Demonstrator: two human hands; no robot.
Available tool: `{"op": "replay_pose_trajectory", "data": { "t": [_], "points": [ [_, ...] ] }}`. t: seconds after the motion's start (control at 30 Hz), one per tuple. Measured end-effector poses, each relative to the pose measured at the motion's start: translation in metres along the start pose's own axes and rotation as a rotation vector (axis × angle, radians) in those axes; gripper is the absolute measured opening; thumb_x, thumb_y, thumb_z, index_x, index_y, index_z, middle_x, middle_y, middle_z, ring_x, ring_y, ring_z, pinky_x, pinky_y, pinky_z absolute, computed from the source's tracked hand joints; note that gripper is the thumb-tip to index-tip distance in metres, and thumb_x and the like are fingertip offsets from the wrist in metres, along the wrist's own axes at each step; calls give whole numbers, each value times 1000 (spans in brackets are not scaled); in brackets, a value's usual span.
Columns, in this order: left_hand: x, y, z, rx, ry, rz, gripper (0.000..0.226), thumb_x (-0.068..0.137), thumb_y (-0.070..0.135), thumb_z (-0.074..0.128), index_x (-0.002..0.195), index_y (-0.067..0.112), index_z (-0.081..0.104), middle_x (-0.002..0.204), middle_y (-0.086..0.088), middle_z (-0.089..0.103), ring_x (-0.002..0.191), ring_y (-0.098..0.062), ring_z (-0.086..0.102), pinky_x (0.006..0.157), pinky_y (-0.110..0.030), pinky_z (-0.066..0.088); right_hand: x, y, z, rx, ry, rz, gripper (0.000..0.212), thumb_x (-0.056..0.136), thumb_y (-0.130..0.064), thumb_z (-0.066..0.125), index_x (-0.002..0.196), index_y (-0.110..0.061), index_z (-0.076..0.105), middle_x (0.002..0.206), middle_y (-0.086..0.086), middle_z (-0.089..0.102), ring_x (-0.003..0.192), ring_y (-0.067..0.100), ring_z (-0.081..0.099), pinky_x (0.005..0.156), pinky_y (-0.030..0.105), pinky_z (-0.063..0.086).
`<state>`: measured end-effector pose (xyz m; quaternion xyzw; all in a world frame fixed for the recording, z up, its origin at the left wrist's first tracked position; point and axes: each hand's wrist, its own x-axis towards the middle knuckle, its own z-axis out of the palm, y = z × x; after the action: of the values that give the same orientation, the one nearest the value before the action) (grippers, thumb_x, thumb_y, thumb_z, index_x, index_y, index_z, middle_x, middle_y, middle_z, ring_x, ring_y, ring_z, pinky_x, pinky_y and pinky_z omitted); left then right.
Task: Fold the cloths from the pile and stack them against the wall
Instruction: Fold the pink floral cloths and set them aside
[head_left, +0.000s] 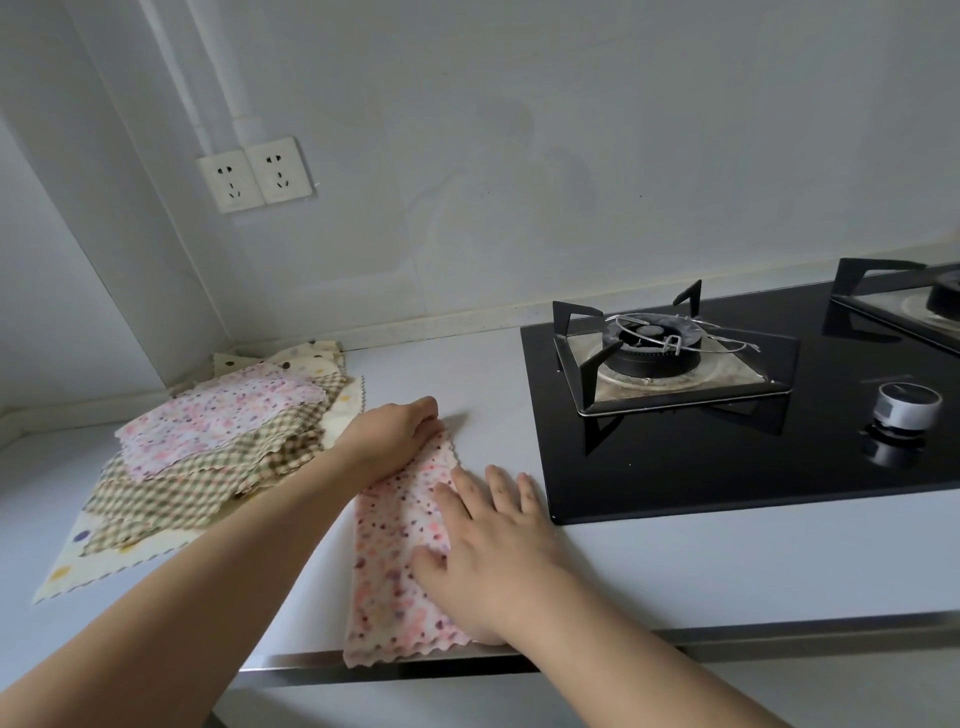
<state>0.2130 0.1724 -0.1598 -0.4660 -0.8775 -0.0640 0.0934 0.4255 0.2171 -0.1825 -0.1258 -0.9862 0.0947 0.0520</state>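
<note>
Soft, even daylight, fairly bright, with a cool grey cast. Faint shadows lie under the forearms on the surface. The black hob shows mirror-like reflections. Wide-angle bending curves the wall pipe; the patterned cloth looks slightly blurred.

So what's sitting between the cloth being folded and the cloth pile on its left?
In the head view, only the left forearm crosses above that stretch; under it the white countertop is bare between the floral cloth and the cloth pile.
</note>
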Motion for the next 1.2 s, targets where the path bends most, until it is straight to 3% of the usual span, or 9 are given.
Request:
{"op": "replay_pose_trajectory", "data": {
  "t": [0.2, 0.3, 0.47, 0.67, 0.73, 0.83, 0.9, 1.0, 1.2],
  "points": [
    [0, -2, 0, 148, 134, -62, 31, 101, 42, 32, 99, 16, 50, 99, -4, 59, 94, -30, 53, 76, -37, 37, 2, 0, -3, -22, -59, 14, 71, 95, -54, 19, 155, -20, -1, 163, 2, -10, 148, 29, -13, 117, 53, -10],
    [-19, -1, -7, -162, 342, -61, 25, 98, 22, 30, 98, 10, 52, 97, -7, 54, 91, -28, 47, 79, -36, 37, 2, -1, -2, -31, -62, 13, 73, 96, -53, 18, 155, -17, -4, 163, 4, -9, 148, 27, -12, 118, 52, -9],
    [-78, -6, -1, -256, 107, 43, 30, 100, 21, 35, 118, 9, 57, 117, -7, 59, 107, -22, 55, 87, -22, 37, 1, -1, -6, -22, -96, 41, 65, 100, -41, 12, 153, -9, -9, 162, 8, -12, 149, 23, -14, 119, 48, -10],
    [-81, 4, -12, -108, -71, 31, 62, 97, 46, 24, 140, 7, 46, 146, -7, 46, 134, -23, 40, 113, -28, 26, -1, -4, -11, 2, -134, 30, 63, 102, -39, 15, 154, -16, -12, 161, 5, -17, 148, 21, -14, 120, 46, -9],
    [-89, 6, -20, -34, 33, 22, 48, 94, 29, 34, 136, 9, 51, 140, -4, 49, 127, -24, 42, 108, -30, 33, -6, -4, -15, 35, -53, -31, 61, 102, -39, 21, 155, -19, -1, 163, 2, -7, 149, 21, -5, 121, 44, -2],
    [-127, 19, -33, -201, 172, 46, 28, 89, 3, 43, 108, 15, 59, 110, 0, 56, 100, -21, 50, 86, -31, 44, -20, 4, -27, 56, 113, -145, 39, 100, -31, 32, 135, -16, 42, 140, 2, 38, 130, 20, 34, 112, 37, 26],
    [-161, 27, -34, -238, 93, 161, 11, 87, 15, 44, 93, 21, 51, 96, 7, 50, 87, -17, 49, 76, -29, 45, -28, 13, -33, 38, 112, -246, 22, 98, -24, 38, 110, -18, 55, 113, -3, 51, 108, 17, 45, 101, 35, 36],
    [-182, 25, -34, -144, -42, 233, 25, 90, 32, 30, 97, 19, 51, 100, 8, 46, 89, -14, 45, 81, -30, 45, -36, 20, -39, 38, 49, -402, 12, 90, -24, 48, 94, -18, 58, 98, -6, 52, 95, 13, 46, 89, 27, 40],
    [-194, 43, -70, -36, -322, 174, 55, 81, 66, 51, 117, 26, 39, 112, 12, 44, 102, -12, 48, 90, -31, 43, -48, 16, -46, -201, 5, -602, 49, 77, -64, 57, 96, -19, 51, 98, -7, 47, 87, 9, 35, 79, 23, 30]
  ]
}}
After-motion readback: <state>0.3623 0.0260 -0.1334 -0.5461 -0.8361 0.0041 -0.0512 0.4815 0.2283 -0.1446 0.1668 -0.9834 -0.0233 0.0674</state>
